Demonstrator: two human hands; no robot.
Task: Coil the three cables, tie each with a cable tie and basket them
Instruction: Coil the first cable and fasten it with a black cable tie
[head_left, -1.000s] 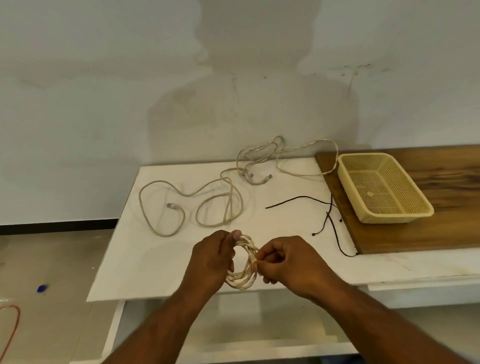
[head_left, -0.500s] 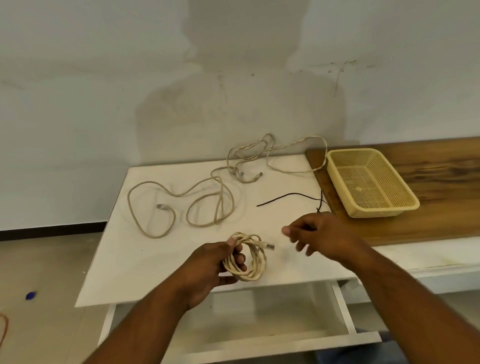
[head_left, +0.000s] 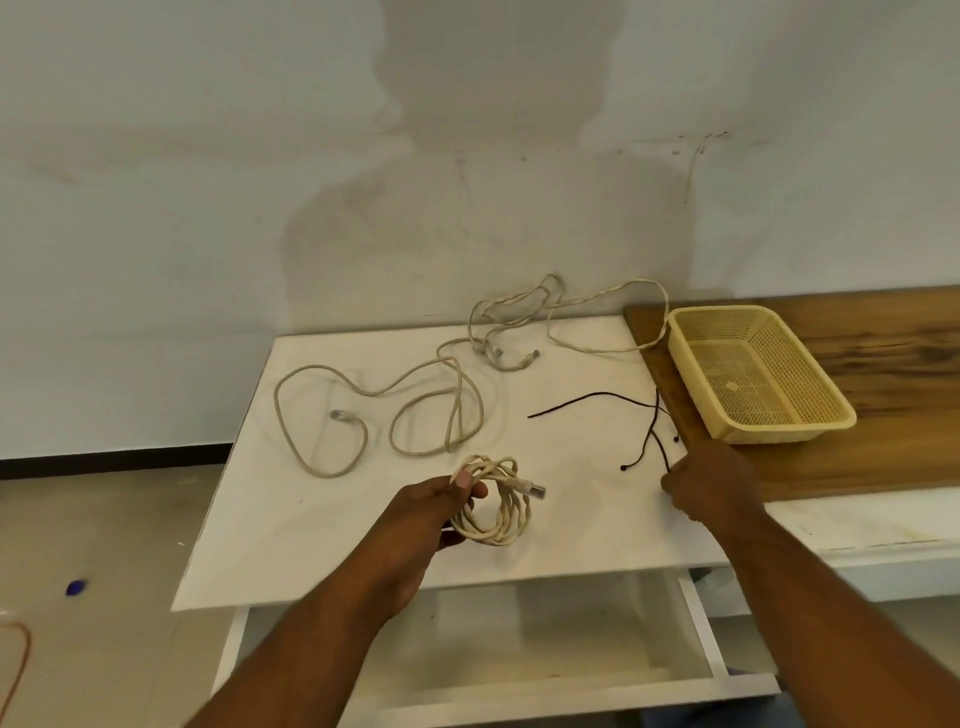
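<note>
An open drawer (head_left: 545, 654) is seen nearest, under the white tabletop (head_left: 322, 535). Above the tabletop's near edge, a cream coiled cable (head_left: 491, 538) of several loops, one plug jutting right, is gripped by the curled fingers of the left hand (head_left: 426, 514). Near the right edge, a black cable tie (head_left: 660, 451) is pinched at its end by the right hand (head_left: 711, 483), the fingertips being hidden. Two loose cables (head_left: 322, 415) are spread toward the far edge. A yellow mesh basket (head_left: 831, 418) is set on a wooden board (head_left: 893, 467).
</note>
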